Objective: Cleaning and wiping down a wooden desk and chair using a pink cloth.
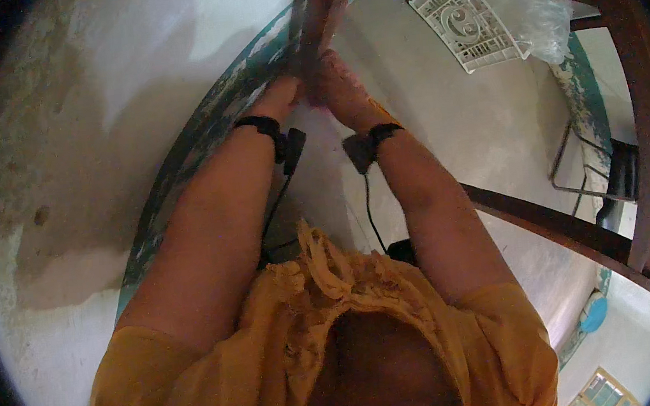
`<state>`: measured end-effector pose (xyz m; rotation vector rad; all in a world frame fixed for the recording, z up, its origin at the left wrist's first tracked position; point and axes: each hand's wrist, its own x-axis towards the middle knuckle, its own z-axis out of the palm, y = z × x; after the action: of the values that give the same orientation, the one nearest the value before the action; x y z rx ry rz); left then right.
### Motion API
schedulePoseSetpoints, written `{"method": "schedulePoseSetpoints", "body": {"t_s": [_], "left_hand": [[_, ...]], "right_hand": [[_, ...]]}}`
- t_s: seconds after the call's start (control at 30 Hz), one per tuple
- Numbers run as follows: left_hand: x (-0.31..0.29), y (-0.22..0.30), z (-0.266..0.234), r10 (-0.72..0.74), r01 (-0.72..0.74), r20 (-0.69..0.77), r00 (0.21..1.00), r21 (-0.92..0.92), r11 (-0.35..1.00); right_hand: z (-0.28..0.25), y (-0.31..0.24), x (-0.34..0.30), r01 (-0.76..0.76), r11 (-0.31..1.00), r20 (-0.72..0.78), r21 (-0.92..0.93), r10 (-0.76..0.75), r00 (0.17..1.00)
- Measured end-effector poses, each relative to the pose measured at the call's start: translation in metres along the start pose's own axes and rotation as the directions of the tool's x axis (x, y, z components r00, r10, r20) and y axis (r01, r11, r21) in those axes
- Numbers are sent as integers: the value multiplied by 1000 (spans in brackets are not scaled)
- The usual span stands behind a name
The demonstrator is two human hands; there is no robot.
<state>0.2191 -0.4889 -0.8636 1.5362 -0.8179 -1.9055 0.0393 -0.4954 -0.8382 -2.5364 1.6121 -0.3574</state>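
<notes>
Well, 2 hands [341, 90] by post edge [326, 7]

From my end: floor [458, 120], pale grey, patchy with shadow. Upper right, I log a white basket [468, 21], openwork face showing, clear plastic [538, 14] bunched beside it. Right side, a thin dark frame [560, 150]; how it meets the floor, I can't make out. Top centre, a brown post [328, 3]; its foot is hidden from me.

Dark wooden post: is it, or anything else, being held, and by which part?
Cannot tell: the left hand and right hand are at the lower visible end of the dark wooden post, but blur hides whether either grips anything.
</notes>
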Motion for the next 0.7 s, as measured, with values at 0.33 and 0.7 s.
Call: {"method": "schedulePoseSetpoints", "body": {"t_s": [0.33, 0.7], "left_hand": [[31, -26, -36, 45, -49, 85, 995, 42, 998], [-32, 94, 65, 500, -447, -572, 651, 244, 861]], "right_hand": [[-19, -9, -13, -393, 920, 453, -7, 353, 818], [-70, 63, 28, -248, 545, -164, 801, 598, 784]]}}
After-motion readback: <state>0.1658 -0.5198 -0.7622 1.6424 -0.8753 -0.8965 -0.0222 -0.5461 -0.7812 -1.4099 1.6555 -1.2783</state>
